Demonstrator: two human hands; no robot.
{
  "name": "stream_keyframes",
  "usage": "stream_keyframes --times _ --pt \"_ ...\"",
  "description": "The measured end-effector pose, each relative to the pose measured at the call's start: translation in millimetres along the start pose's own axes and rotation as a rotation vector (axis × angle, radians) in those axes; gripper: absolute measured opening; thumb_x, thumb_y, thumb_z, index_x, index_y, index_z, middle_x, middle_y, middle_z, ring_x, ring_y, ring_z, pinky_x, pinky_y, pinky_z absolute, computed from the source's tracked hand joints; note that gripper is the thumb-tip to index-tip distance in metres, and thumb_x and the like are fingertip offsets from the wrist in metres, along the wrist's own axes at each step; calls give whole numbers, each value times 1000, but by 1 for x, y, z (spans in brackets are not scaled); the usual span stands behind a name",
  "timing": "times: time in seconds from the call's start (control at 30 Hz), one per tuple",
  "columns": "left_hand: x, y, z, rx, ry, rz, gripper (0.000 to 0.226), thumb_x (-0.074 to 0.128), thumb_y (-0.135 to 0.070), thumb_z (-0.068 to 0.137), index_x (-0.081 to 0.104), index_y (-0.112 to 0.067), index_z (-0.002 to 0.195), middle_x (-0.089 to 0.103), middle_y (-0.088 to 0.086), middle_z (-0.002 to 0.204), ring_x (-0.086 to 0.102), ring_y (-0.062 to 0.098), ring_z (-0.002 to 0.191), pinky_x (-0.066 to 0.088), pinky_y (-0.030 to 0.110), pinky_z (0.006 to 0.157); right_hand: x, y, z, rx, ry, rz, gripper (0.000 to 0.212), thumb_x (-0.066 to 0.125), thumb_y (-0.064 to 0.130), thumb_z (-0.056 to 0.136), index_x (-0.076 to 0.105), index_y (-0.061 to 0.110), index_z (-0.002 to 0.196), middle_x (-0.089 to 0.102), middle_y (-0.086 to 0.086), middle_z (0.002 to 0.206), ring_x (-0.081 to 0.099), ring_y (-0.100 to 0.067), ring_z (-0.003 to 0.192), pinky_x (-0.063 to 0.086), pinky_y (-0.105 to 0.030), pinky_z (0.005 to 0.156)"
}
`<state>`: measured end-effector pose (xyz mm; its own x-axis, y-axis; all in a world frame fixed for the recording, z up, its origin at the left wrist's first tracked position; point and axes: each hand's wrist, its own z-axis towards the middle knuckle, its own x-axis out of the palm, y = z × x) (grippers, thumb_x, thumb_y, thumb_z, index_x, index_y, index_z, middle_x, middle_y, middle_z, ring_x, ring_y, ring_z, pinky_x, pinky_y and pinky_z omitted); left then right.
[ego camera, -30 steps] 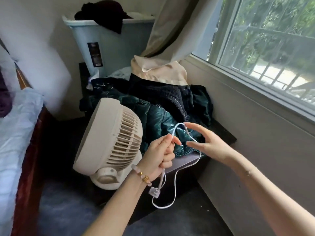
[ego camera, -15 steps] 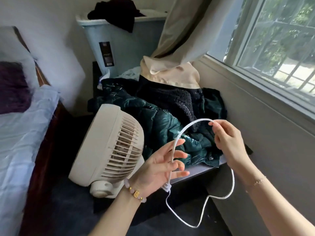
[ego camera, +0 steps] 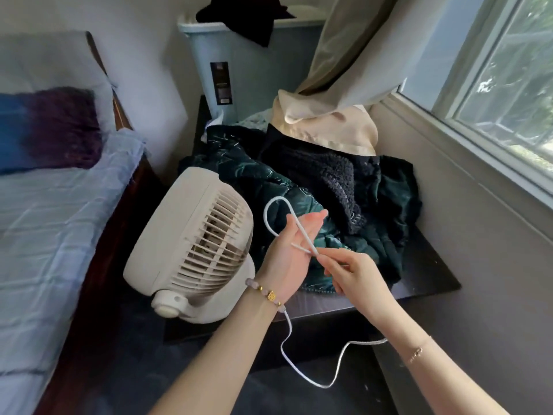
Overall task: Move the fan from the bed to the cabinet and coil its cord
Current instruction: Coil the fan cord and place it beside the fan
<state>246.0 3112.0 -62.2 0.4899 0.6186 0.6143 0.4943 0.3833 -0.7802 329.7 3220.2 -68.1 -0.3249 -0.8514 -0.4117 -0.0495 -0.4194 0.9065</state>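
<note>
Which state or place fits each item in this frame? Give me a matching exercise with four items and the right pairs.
Items:
1. cream round plastic fan
2. white power cord
3. dark green quilted jacket
4. purple fuzzy pillow

Places or states:
A. lying on the bed
B. looped over the left hand, pinched by the right hand
C. standing at the dark cabinet's front edge
D. heaped on the cabinet behind the fan

Pairs: 1-C, 2-B, 3-D, 4-A
</note>
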Motion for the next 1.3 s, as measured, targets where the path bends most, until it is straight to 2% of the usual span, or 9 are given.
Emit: stream_keyframes --times 0.13,0.23,0.3,0.43,0.63,0.73,0.83,1.1,1.3 --pt "-1 -7 -4 86 -126 -19 33 32 -40 97 54 -18 89 70 -4 62 72 17 83 42 40 95 -7 -4 -11 50 123 179 17 60 25 90 74 29 98 55 18 55 45 -3 49 40 -15 51" --pt "-4 -22 -6 148 -214 -178 37 32 -34 99 38 -19 66 31 -8 36 39 6 36 55 27 70 -16 -12 -23 112 328 275 14 58 21 91 72 22 92 59 9 65 53 -5 59 44 -15 62" --pt "-6 -32 -8 150 -223 -223 39 31 -36 99 35 -20 64 27 -8 36 27 4 32 43 14 44 -22 -20 -30 135 472 178 21 54 34 91 70 20 89 57 5 68 53 -7 66 45 -19 72" --pt "-11 -43 -14 132 -130 -382 40 26 -35 100 38 -18 66 32 -7 37 29 4 28 25 11 30 -34 -36 -44 274 637 339 37 50 41 91 69 10 96 51 1 64 49 -14 64 51 -31 84" --pt "-14 -36 -27 -178 -25 -154 36 31 -32 99 43 -14 70 44 -6 53 35 2 30 25 10 25 -40 -28 -32 83 419 -73 25 65 18 85 71 33 66 57 13 55 50 2 54 38 -12 59" --pt "-6 -18 -31 -206 -98 177 35 40 -25 98 49 -10 67 59 4 73 63 10 59 54 14 53 -38 -9 -25 -75 321 -238 15 73 12 79 74 27 75 71 16 70 63 6 67 43 -6 66" --pt "2 -5 -36 -203 -50 441 30 38 -18 98 53 -2 78 66 13 99 66 25 100 54 38 91 -35 9 -21 -143 298 -281 13 75 13 76 70 25 77 74 8 80 67 -3 78 50 -18 74" --pt "8 13 -52 -121 175 605 27 32 -28 99 55 -18 92 54 -4 43 54 8 42 59 30 57 -32 44 -9 -193 332 -291 28 81 21 69 53 22 75 74 -1 68 66 -13 64 53 -37 70" --pt "2 3 -58 -216 232 451 38 44 -52 88 59 -18 80 34 -11 35 25 1 25 23 10 29 -42 38 -3 -116 369 65 27 81 22 68 56 18 77 69 -3 62 59 -16 59 47 -27 60"
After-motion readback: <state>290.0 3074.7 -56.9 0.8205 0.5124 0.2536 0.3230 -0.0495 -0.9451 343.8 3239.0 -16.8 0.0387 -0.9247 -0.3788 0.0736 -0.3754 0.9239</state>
